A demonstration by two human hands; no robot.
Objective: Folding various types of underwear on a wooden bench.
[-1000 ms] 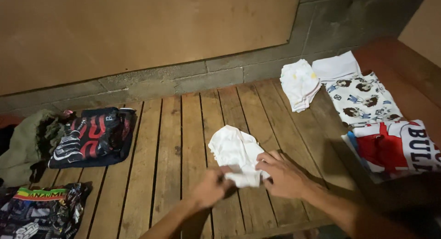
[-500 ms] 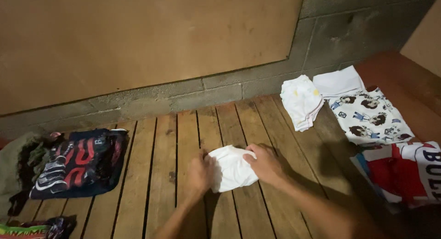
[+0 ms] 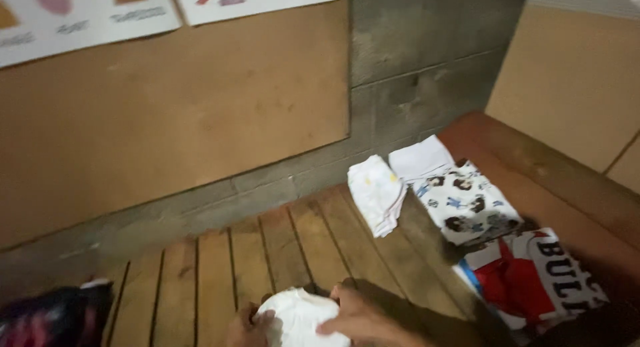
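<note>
Small white cloth bundle (image 3: 300, 317), soft and rounded, folded into a compact lump, lying at bottom edge of view on slatted wooden platform (image 3: 220, 267); lower part cut off by frame. Left hand (image 3: 245, 327) low at bundle's left side, only knuckles and fingertips in view, fingers curled against the cloth; whether actually gripping or just pressing cannot be told. Right hand (image 3: 357, 317) laid over bundle's right side, fingers bent onto the fabric, grasping it; forearm running off toward lower right. Bundle thus between both hands, touching each. Farther back and to the right, well apart from the hands: folded white garment with faint yellow marks (image 3: 377, 194), just beside a plain white folded cloth (image 3: 420, 157), then a white folded garment printed with small cartoon figures (image 3: 467, 204), then a folded red, white and blue shirt with large dark lettering (image 3: 533, 274). Dark red-and-black patterned garment (image 3: 57, 317) blurred at lower left corner. Behind platform, grey block wall (image 3: 413, 60) partly covered by brown board (image 3: 180, 114).
</note>
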